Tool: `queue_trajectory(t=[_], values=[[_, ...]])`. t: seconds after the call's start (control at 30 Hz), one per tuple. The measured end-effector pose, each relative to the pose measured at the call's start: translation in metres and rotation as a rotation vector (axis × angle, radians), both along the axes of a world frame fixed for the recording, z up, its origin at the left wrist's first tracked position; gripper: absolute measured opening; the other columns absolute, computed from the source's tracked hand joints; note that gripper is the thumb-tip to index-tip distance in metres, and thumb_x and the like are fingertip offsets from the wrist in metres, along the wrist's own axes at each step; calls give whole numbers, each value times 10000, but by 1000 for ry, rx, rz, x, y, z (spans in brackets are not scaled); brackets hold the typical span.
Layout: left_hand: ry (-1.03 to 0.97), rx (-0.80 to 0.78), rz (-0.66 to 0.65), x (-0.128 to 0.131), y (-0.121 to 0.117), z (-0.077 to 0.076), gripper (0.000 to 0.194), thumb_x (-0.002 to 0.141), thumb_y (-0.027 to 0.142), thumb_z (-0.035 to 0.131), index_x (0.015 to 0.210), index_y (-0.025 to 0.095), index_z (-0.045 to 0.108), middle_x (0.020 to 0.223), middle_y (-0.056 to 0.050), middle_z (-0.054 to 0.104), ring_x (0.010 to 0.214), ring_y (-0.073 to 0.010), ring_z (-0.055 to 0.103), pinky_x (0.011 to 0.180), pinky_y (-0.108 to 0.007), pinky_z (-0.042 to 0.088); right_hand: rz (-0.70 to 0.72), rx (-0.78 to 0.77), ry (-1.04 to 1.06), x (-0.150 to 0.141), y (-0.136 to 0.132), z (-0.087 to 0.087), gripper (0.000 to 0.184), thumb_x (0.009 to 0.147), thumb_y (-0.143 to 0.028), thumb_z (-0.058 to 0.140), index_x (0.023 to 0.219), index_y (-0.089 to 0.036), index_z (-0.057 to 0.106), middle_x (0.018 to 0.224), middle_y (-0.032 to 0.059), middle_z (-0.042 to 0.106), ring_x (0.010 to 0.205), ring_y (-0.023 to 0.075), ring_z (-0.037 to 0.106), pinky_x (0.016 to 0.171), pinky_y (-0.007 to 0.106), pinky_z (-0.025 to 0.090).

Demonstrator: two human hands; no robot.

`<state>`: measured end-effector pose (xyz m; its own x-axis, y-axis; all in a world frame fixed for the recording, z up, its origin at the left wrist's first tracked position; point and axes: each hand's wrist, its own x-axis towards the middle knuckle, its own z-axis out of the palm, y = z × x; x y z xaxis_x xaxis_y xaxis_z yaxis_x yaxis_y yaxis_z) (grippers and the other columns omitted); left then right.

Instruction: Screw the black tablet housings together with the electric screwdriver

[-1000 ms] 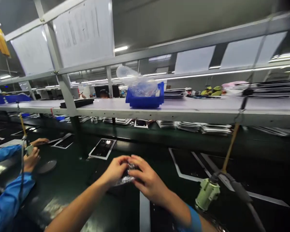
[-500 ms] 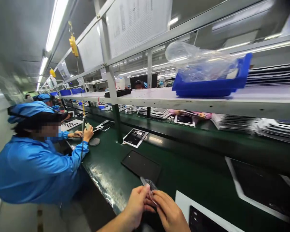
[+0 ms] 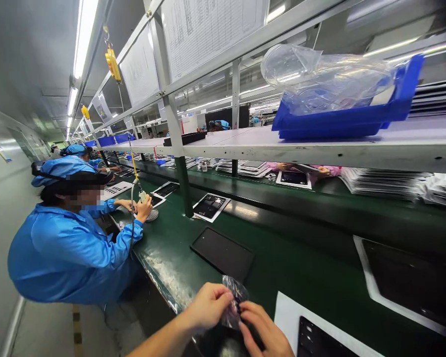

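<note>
A small clear plastic bag with dark contents hangs between my hands, over the bench's near edge. My left hand pinches its left side between thumb and fingers. At the bag's right side, my right hand has its fingertips closed on the edge; what exactly lies between those fingertips is too small to make out. Just beyond the bag lies a black rectangular tray. To the right of my right hand, a black panel with cutouts rests on a white sheet, partly out of view.
A co-worker in blue sits at left, holding a corded tool. Another black panel on white lies beyond the tray, and a large dark panel at right. Above the green bench, a shelf carries a blue bin.
My hands have moved slightly apart, and more of the plastic bag shows between them. The camera view has shifted a little. The co-worker's hands have drawn closer together.
</note>
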<state>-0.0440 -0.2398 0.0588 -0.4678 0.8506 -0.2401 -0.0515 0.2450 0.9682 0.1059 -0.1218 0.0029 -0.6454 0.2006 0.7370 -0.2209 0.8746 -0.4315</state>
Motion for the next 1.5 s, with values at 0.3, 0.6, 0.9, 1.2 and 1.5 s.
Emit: queue_trajectory(t=[0.3, 0.6, 0.9, 1.2, 1.5], values=[[-69, -120, -206, -21, 0, 42, 556, 648, 675, 798, 733, 147, 647, 686, -30, 697, 606, -146, 630, 607, -271, 481, -82, -429, -165, -3, -3, 23, 271, 973, -321, 542, 1178, -215, 684, 1169, 116, 744, 1087, 234, 735, 931, 336, 625], [-148, 59, -156, 4, 12, 22, 602, 644, 686, 837, 673, 152, 560, 586, 27, 570, 524, -73, 487, 547, -222, 377, 43, -626, -251, 10, -15, 53, 244, 948, -334, 612, 1139, -234, 728, 1068, 86, 757, 983, 216, 731, 867, 281, 590], [-82, 68, -112, 12, 26, 11, 612, 627, 708, 828, 678, 162, 556, 607, 23, 554, 555, -80, 444, 577, -235, 325, 74, -869, -522, 6, 5, 65, 238, 850, -332, 585, 912, -192, 767, 874, 52, 772, 864, 249, 714, 780, 317, 528], [144, -22, -295, 1, 24, 24, 504, 798, 644, 675, 664, 173, 553, 604, 28, 492, 574, -97, 392, 576, -243, 307, 114, -812, -667, -4, 23, 73, 278, 832, -285, 492, 574, -187, 520, 532, -41, 461, 548, 110, 384, 536, 239, 254], [639, -299, -143, -29, 20, 49, 285, 711, 280, 570, 519, 213, 370, 502, 67, 338, 536, -99, 310, 535, -251, 209, -490, -403, -597, -11, 12, 78, 147, 786, -119, 553, 662, -196, 571, 690, 26, 640, 632, 153, 529, 616, 274, 268]])
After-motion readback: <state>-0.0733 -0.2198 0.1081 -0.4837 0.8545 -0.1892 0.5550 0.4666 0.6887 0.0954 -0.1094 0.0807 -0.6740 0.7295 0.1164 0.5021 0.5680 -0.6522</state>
